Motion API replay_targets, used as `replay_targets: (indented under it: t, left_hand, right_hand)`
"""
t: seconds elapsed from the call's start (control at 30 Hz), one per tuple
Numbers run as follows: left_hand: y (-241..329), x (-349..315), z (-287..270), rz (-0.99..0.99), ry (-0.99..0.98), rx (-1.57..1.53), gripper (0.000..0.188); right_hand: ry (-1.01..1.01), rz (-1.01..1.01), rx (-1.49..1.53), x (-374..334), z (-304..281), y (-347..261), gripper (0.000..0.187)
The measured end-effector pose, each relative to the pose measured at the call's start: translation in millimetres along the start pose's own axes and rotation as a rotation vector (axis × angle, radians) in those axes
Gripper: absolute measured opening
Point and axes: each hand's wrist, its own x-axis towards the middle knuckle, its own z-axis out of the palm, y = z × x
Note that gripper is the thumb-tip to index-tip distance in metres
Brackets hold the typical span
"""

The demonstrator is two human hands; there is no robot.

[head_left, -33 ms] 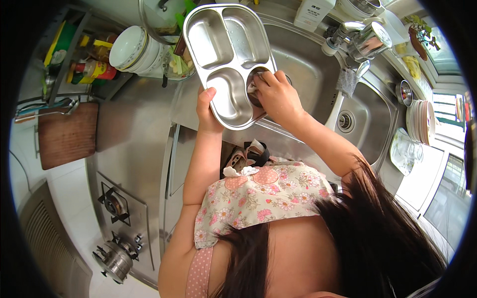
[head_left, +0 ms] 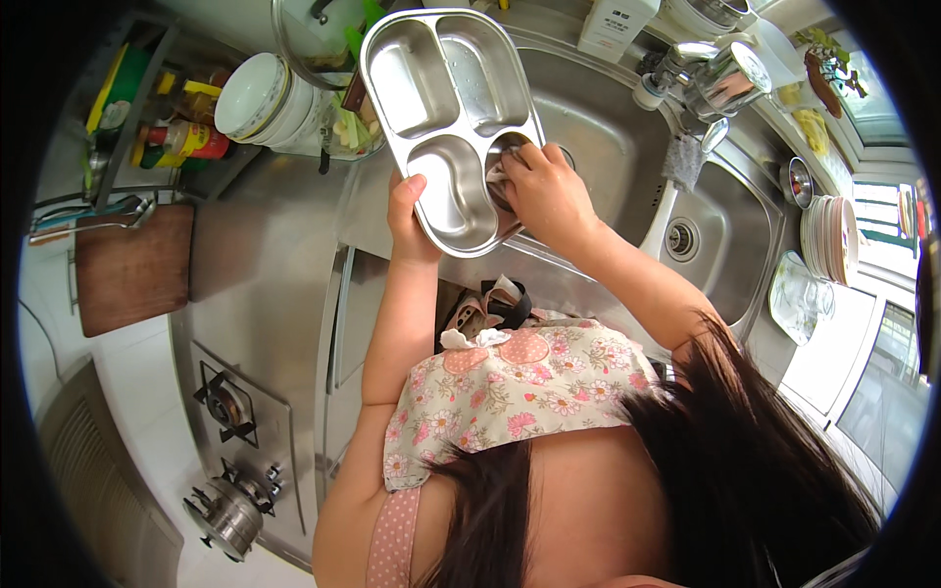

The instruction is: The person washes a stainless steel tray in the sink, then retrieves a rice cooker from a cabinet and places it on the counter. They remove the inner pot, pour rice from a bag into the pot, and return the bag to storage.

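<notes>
A shiny steel divided tray (head_left: pixel 446 134) is held up, tilted, in front of the sink. My left hand (head_left: pixel 409 216) grips its near left edge, thumb on the rim and the other fingers hidden beneath. The fingers of my right hand (head_left: pixel 551 191) reach down into the small compartment at the near right. Pinched in them is a crumpled whitish cloth or tissue (head_left: pixel 496 174), mostly covered by the fingers. A few water drops dot the tray's far right compartment.
Behind the tray lies a steel double sink (head_left: pixel 598 118) with a faucet (head_left: pixel 676 69). White bowls (head_left: pixel 257 93) stand at the far left, stacked plates (head_left: pixel 831 240) at the right. A wooden cutting board (head_left: pixel 134 265), a gas burner (head_left: pixel 227 400) and a steel pot (head_left: pixel 227 514) are on the left.
</notes>
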Motion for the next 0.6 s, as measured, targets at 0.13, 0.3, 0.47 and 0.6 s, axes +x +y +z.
replay_targets:
  t: [0.13,0.3,0.47,0.6]
  left_hand:
    - [-1,-2,4,0.064,-0.03,0.151,0.059]
    - [-1,-4,-7,-0.011,-0.005,-0.023,0.057]
    - [3,-11,-16,-0.105,-0.085,-0.138,0.06]
    - [4,-18,-11,-0.169,-0.181,-0.24,0.063]
  right_hand:
    - [-0.285,0.321,0.583,4,-3,3,0.018]
    - [-0.397,0.695,1.48,1,-14,18,0.023]
    - [0.23,0.825,1.83,-1,-25,39,0.021]
    - [0.231,0.795,1.099,0,-8,46,0.024]
